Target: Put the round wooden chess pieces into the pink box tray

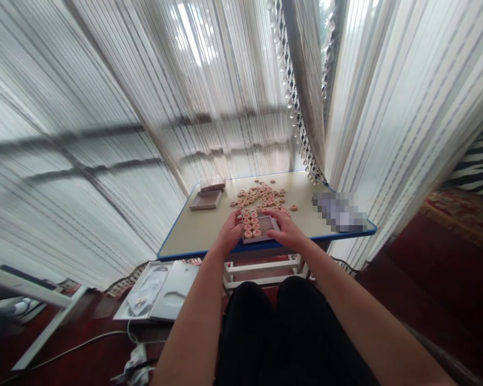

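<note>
Loosely curled left grip [229, 232], right grip [286, 228] holding tray [266, 223].

Sheer striped curtains [233, 80] hang across the far side, daylight coming through them, with a darker drape [308, 80] (edged in dangling beads [301, 142]) among the folds. A pale table [197, 230] with blue edging [189, 256] stands before them on a dark red floor [402, 279]; at right, a patterned rug [462, 220] lies near a zebra-striped surface [478, 161]

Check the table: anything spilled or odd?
Loose pieces lie scattered beyond the box, unlike the neat rows inside it. A pixelated patch on the table's right hides what lies there. No damage visible.
</note>
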The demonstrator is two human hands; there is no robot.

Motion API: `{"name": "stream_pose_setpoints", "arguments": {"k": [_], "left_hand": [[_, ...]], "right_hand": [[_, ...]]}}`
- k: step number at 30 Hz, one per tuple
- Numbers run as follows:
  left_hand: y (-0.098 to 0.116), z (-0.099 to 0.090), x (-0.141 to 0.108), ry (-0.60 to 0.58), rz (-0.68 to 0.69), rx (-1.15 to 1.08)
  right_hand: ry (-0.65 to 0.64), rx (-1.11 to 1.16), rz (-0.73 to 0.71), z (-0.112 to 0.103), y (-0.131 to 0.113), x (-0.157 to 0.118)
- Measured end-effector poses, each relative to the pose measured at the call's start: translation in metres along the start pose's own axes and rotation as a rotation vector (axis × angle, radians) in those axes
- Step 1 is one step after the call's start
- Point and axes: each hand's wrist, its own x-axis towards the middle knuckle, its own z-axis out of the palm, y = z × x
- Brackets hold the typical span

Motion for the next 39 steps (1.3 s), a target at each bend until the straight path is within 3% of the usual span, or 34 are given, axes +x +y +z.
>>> {"name": "stream_pose_setpoints", "arguments": {"k": [4,11,15,18,20,23,26,30,39], "left_hand": [[0.000,0.003,0.002,0.081,-0.118,-0.044],[0.000,-0.005,0.014,0.085,-0.178,0.108],[-0.002,-0.021,0.029,0.051,-0.113,0.241],[-0.007,-0.027,0.037,0.068,-0.002,0.350],[-0.012,-0.028,0.039,0.089,0.015,0.311],[-0.015,-0.026,0.039,0.109,0.055,0.242],[-0.013,-0.026,0.034,0.096,0.075,0.204],[-0.007,-0.027,0.026,0.084,0.056,0.219],[-0.004,-0.026,0.026,0.093,0.088,0.322]], "right_hand": [[0.014,0.019,-0.033,0.000,-0.002,0.000],[-0.015,-0.029,-0.057,0.003,-0.001,-0.001],[-0.014,-0.058,-0.044,0.002,-0.004,0.001],[0.015,-0.112,-0.015,0.000,-0.006,0.019],[-0.022,-0.157,-0.030,0.000,-0.006,0.042],[-0.166,-0.185,-0.160,0.007,-0.002,0.078],[-0.155,-0.191,-0.242,0.018,0.006,0.097],[-0.142,-0.257,-0.299,0.026,0.015,0.092],[-0.213,-0.334,-0.329,0.022,0.017,0.082]]}}
